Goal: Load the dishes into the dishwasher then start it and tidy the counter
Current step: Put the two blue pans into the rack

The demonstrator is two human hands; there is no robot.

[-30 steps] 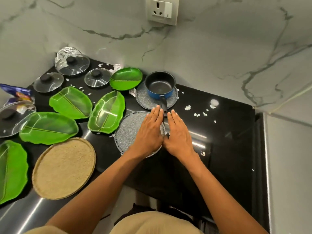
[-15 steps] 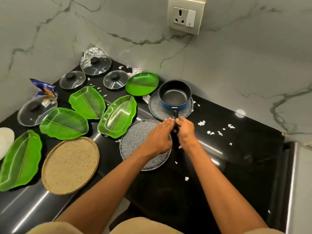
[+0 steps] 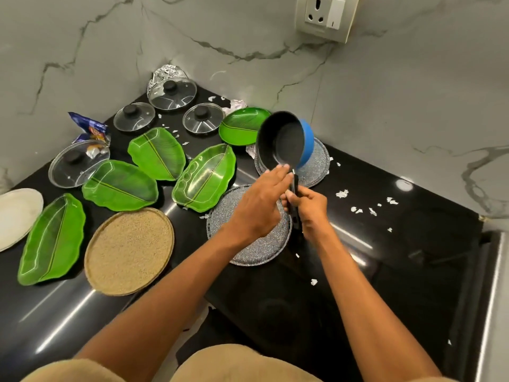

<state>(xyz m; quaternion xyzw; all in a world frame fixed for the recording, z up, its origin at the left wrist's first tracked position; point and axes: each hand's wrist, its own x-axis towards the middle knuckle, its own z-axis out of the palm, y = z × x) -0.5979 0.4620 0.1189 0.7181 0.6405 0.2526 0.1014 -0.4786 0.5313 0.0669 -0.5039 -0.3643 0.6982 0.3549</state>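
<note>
Saucepan (image 3: pixel 283 142), blue outside and black inside, is hanging tilted in the air above the far speckled plate (image 3: pixel 316 166), its mouth facing the camera; half a second ago it was sitting upright on that plate. The right hand (image 3: pixel 309 208) is gripping its black handle (image 3: pixel 295 197) with curled fingers, while the left hand (image 3: pixel 259 205) is reaching in beside it with straight fingers, their tips touching the pan's lower rim. Under both wrists the near speckled plate (image 3: pixel 248 244) is lying flat on the black counter (image 3: pixel 385 257). To the left, green leaf-shaped plates (image 3: pixel 203 177) are crowding the surface together with a round woven mat (image 3: pixel 129 250) and a white plate (image 3: pixel 16 213) at the left edge; four glass lids (image 3: pixel 172 92) are sitting toward the far corner, near a crumpled snack wrapper (image 3: pixel 88 130). To the right, the counter is lying open up to its right edge, bearing only scattered white scraps (image 3: pixel 358 209). Marble walls are closing the far sides, with a wall socket (image 3: pixel 326 15) high above the pan.
</note>
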